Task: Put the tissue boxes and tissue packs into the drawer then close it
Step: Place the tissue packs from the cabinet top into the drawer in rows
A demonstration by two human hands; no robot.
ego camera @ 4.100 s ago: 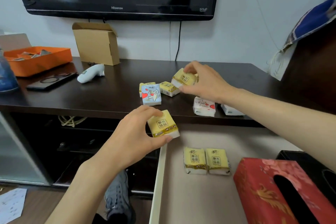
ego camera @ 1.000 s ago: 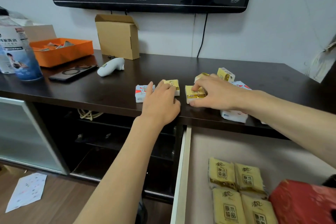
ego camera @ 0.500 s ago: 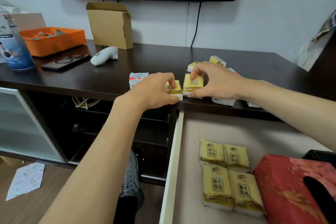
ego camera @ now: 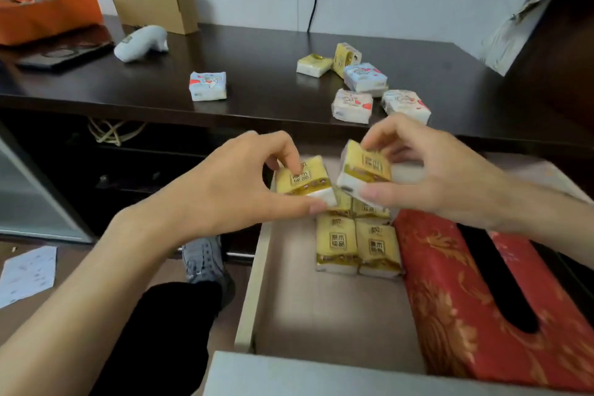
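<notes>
Tissue packs, yellow with boxed Chinese characters, are being held over the open drawer [ego camera: 257, 270]: the left hand [ego camera: 225, 190] is pinching one pack [ego camera: 302, 178], the right hand [ego camera: 430, 170] another [ego camera: 364, 167]. Four like packs [ego camera: 356, 241] are lying in the drawer beside a red tissue box [ego camera: 450, 296]. Six packs are sitting on the dark cabinet top [ego camera: 263, 74]; their print is too blurred to read.

Yellow tissue packs [ego camera: 357, 244] in open drawer [ego camera: 254, 299], red tissue box [ego camera: 450, 299] beside
</notes>
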